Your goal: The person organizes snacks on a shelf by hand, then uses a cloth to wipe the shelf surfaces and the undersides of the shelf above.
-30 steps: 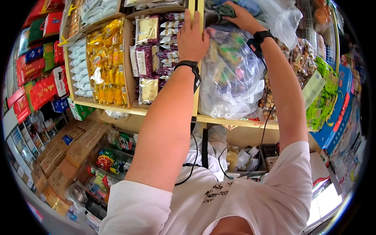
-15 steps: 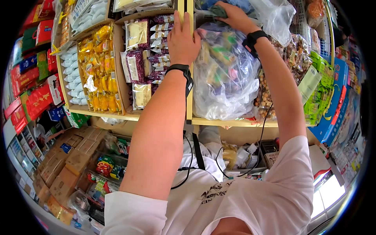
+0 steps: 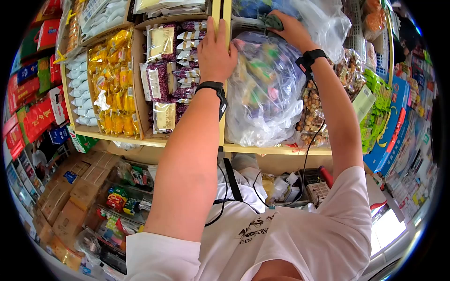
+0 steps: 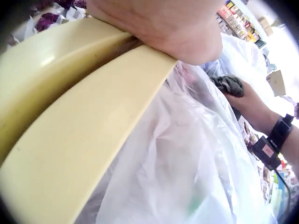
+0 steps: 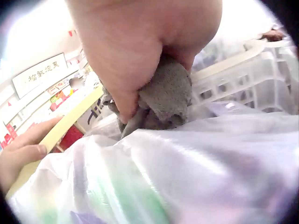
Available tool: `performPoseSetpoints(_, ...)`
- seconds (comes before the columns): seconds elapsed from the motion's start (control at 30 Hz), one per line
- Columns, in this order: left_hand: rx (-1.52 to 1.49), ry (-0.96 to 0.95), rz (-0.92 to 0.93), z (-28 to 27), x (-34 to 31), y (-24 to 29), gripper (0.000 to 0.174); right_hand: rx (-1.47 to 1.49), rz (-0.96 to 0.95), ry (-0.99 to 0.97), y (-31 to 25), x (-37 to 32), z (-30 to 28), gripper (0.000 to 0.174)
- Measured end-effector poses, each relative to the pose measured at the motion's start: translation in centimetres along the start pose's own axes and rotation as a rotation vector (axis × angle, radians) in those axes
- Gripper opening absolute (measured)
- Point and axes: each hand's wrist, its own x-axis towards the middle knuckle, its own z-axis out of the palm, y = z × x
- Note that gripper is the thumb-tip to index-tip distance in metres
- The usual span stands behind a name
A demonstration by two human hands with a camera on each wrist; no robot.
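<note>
My left hand (image 3: 216, 57) rests on the yellow divider (image 3: 218, 105) between two shelf bays, fingers pointing away along it. In the left wrist view its heel lies on the divider's pale yellow strips (image 4: 93, 116). My right hand (image 3: 294, 32) holds a bunched grey-green cloth (image 3: 272, 22) at the far end of a clear plastic bag (image 3: 267, 93) with colourful contents. The right wrist view shows the cloth (image 5: 163, 95) crumpled under the fingers, beside the rim of a white plastic basket (image 5: 233, 70). My right fingertips are partly hidden there.
Left of the divider, cartons hold purple packets (image 3: 159, 79) and yellow packets (image 3: 115, 84). Right of the bag lie bagged nuts (image 3: 311, 110) and green packets (image 3: 377, 110). A loose clear bag (image 3: 328, 28) hangs over the back right. A black cable (image 3: 307, 159) trails from my right wrist.
My right hand, holding the cloth, has shifted right along the far end of the bag. My left hand stays on the divider. The head view has shifted slightly.
</note>
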Motion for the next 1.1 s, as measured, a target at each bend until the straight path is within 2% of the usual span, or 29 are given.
performPoseSetpoints(0.17, 0.053, 0.086, 0.061, 0.2, 0.1, -0.4, 0.065, 0.023, -0.148, 0.035, -1.3, 3.3, 3.8, 0.038)
performPoseSetpoints(0.23, 0.036, 0.097, 0.077, 0.3, -0.1, -0.4, 0.065, 0.041, -0.089, 0.046, -1.6, 2.9, 4.0, 0.038)
performPoseSetpoints(0.3, 0.035, 0.094, 0.079, 0.4, -0.1, -0.4, 0.065, 0.031, -0.108, 0.070, -1.2, 2.9, 4.6, 0.039)
performPoseSetpoints(0.4, 0.071, 0.109, 0.099, 0.4, -0.2, -0.4, 0.067, -0.236, -0.072, 0.178, -2.6, 2.0, 3.6, 0.039)
performPoseSetpoints(0.43, 0.071, 0.101, 0.107, 0.2, -0.1, -0.2, 0.067, -0.232, -0.062, 0.182, -4.2, 1.3, 3.0, 0.039)
performPoseSetpoints(0.5, -0.008, -0.044, 0.009, -0.4, -0.2, 0.4, 0.065, -0.013, 0.183, 0.388, -8.0, -0.9, 1.6, 0.041)
performPoseSetpoints(0.53, 0.047, 0.084, 0.059, -0.7, -0.4, 0.6, 0.069, 0.087, 0.219, 0.434, -9.8, -2.3, 0.9, 0.047)
performPoseSetpoints(0.57, 0.006, -0.014, 0.018, -0.6, -0.5, 0.5, 0.068, 0.082, 0.232, 0.441, -11.9, -3.8, 0.5, 0.047)
performPoseSetpoints(0.63, 0.020, -0.032, 0.002, -0.4, -0.4, 0.5, 0.067, 0.343, 0.504, 0.414, -15.3, -6.8, -0.2, 0.041)
performPoseSetpoints(0.67, 0.043, -0.012, 0.019, 0.0, -0.5, 0.1, 0.067, 0.339, 0.285, 0.600, -15.3, -7.9, 1.5, 0.037)
performPoseSetpoints(0.73, 0.108, 0.090, 0.075, 1.0, -0.6, -0.3, 0.063, 0.637, 0.393, 0.649, -16.6, -11.3, 4.2, 0.039)
performPoseSetpoints(0.77, 0.159, 0.180, 0.110, 1.6, -0.7, -0.5, 0.058, 0.827, 0.457, 0.669, -18.0, -12.6, 5.3, 0.042)
performPoseSetpoints(0.8, 0.152, 0.189, 0.127, 2.5, -0.6, -1.4, 0.058, 0.990, 0.568, 0.659, -20.6, -13.8, 5.3, 0.045)
performPoseSetpoints(0.83, 0.185, 0.058, 0.116, 3.0, -0.1, -2.6, 0.062, 1.156, 0.667, 0.640, -22.9, -14.7, 5.2, 0.048)
performPoseSetpoints(0.87, 0.218, -0.065, 0.108, 1.6, 1.0, -2.6, 0.066, 1.242, 0.675, 0.652, -23.8, -15.0, 6.0, 0.052)
performPoseSetpoints(0.9, 0.123, -0.229, 0.090, 0.2, 0.7, -2.9, 0.068, 1.338, 0.714, 0.646, -24.6, -15.8, 6.7, 0.051)
performPoseSetpoints(0.97, 0.169, 0.049, 0.347, -3.0, -2.1, -1.6, 0.058, 1.481, 0.703, 0.615, -24.9, -16.7, 8.6, 0.052)
performPoseSetpoints(1.03, -0.258, -0.171, 0.396, -9.3, -5.5, 0.4, 0.060, 1.385, 0.661, 0.653, -26.6, -16.0, 8.8, 0.052)
performPoseSetpoints(1.1, -0.393, -0.583, 0.162, -13.3, -9.3, 2.1, 0.062, 1.290, 0.640, 0.693, -27.8, -15.7, 9.5, 0.052)
